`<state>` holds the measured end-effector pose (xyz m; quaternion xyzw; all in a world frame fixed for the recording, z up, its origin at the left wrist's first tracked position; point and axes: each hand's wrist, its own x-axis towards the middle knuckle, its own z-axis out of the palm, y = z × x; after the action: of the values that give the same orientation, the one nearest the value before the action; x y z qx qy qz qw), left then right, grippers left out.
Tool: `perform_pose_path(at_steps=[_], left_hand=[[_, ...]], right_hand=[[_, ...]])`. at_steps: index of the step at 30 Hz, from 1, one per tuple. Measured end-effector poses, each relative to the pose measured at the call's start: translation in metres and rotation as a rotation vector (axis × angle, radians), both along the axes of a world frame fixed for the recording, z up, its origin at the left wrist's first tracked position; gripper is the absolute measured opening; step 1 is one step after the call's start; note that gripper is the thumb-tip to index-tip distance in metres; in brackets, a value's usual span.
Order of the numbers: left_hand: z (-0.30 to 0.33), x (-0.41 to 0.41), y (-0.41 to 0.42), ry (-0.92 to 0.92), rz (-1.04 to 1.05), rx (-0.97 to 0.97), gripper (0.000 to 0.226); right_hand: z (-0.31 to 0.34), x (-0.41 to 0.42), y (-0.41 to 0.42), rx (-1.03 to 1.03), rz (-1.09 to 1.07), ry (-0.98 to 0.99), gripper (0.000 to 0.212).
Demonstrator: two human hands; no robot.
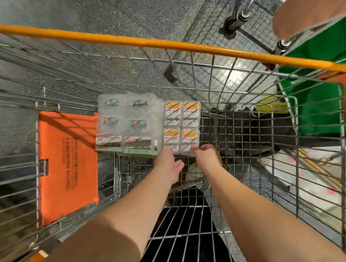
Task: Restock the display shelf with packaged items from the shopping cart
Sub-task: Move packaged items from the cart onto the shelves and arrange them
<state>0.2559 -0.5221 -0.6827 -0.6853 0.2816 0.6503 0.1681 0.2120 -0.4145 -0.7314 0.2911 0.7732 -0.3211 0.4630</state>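
I look down into a wire shopping cart [282, 154] with an orange handle bar [155, 43]. On its floor lie packaged items: a yellow-labelled pack of four small tubs [182, 121] and, to its left, a larger clear pack with green labels [126, 124]. Both my arms reach into the cart. My left hand [168, 162] touches the near left edge of the yellow-labelled pack. My right hand [207, 153] has its fingers on the near right edge of the same pack. How firmly either hand holds it is unclear.
An orange plastic flap [65, 162] lies on the cart's left side. Another person in a green garment [326, 107] stands at the right beside a second cart [244, 13]. Grey speckled floor [74, 5] shows below. No display shelf is in view.
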Motion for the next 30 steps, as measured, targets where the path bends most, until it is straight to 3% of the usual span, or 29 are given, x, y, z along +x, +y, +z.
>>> perform_pose_path(at_steps=[5,9,13,23,30], left_hand=[[0.028,0.007,-0.015,0.029,-0.283,0.069,0.044],[0.068,0.011,-0.027,0.111,-0.557,-0.028,0.035],[0.132,0.004,-0.031,0.279,-0.695,-0.119,0.020],[0.341,-0.038,0.025,0.785,-1.031,-0.470,0.009],[0.430,-0.053,0.116,1.043,-1.255,-0.667,0.018]], right_hand=[[0.039,-0.007,-0.003,-0.013,0.087,0.032,0.064],[0.090,-0.009,-0.004,-0.028,0.188,0.111,0.042],[0.170,-0.009,0.001,-0.143,0.188,0.232,0.020],[0.408,0.015,0.080,-0.111,0.111,0.788,0.022],[0.474,0.019,0.175,0.023,0.066,0.997,0.017]])
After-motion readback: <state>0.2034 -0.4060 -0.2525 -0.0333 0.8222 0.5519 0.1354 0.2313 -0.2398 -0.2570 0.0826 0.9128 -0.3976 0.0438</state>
